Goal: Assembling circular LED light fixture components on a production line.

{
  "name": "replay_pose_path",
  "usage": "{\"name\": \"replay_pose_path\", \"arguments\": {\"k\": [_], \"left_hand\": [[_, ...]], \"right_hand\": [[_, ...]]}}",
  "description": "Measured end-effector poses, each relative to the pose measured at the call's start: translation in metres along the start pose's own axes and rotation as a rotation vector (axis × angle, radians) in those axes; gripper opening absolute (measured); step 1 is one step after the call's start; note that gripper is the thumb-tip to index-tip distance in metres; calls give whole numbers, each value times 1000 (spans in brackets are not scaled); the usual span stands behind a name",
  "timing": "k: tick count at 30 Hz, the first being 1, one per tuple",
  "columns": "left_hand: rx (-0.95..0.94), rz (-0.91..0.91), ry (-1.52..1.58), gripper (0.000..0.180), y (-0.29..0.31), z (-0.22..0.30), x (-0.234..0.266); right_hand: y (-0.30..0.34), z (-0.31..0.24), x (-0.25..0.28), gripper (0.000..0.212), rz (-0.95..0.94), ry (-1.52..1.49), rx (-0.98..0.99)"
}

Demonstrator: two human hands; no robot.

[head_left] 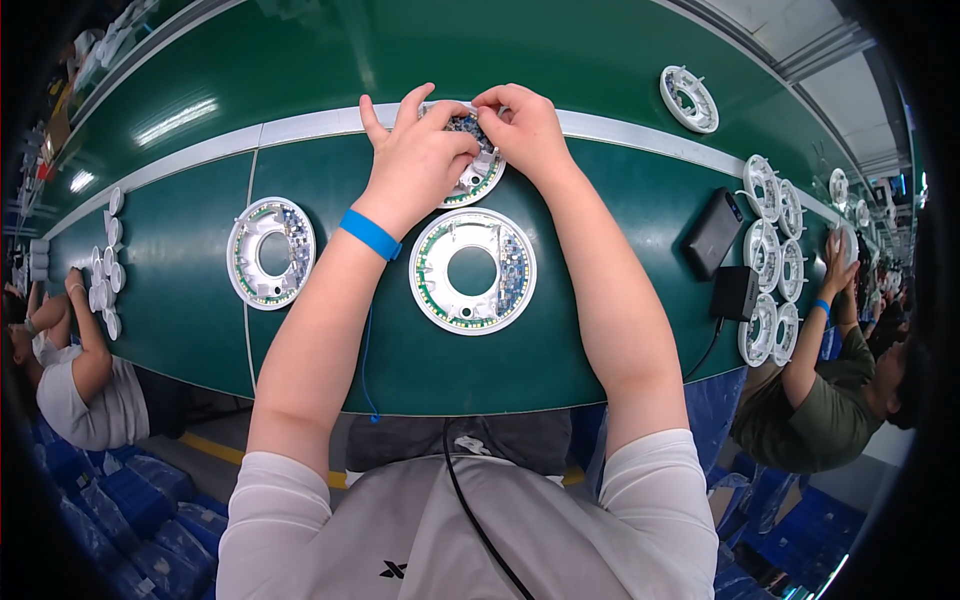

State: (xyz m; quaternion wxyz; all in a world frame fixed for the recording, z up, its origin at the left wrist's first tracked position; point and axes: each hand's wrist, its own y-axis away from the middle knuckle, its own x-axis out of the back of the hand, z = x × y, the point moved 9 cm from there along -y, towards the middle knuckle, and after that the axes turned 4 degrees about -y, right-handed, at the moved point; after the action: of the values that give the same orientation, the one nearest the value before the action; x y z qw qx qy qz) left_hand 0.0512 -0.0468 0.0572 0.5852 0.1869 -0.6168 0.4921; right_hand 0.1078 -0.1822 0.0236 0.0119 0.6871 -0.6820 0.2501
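At the far side of the bench, a white ring-shaped housing (484, 186) with a blue circuit board lies partly under both my hands. My left hand (420, 155) has its thumb and index finger closed at the housing's board side, while its outer fingers stretch away. The right hand (525, 130) pinches at the board's upper edge; whatever is between its fingertips is hidden. Just nearer to me lies a second ring-shaped housing (428, 290), its round centre hole and board facing up. A third ring-shaped housing (243, 265) rests to the left of my forearm.
On the right are a black power bank (711, 235), a black box (735, 293) with a cable and several white housings (762, 262). Another housing (690, 99) lies on the green belt beyond the pale rail (640, 138). Co-workers (810, 400) (85, 370) sit on both sides.
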Motion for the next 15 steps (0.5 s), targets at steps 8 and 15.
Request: {"name": "replay_pose_path", "arguments": {"k": [8, 15], "left_hand": [[-1, 5, -15, 7, 0, 3, 1], [74, -33, 22, 2, -1, -3, 0]], "right_hand": [[0, 0, 0, 15, -6, 8, 21], [0, -7, -1, 16, -13, 58, 39]]}}
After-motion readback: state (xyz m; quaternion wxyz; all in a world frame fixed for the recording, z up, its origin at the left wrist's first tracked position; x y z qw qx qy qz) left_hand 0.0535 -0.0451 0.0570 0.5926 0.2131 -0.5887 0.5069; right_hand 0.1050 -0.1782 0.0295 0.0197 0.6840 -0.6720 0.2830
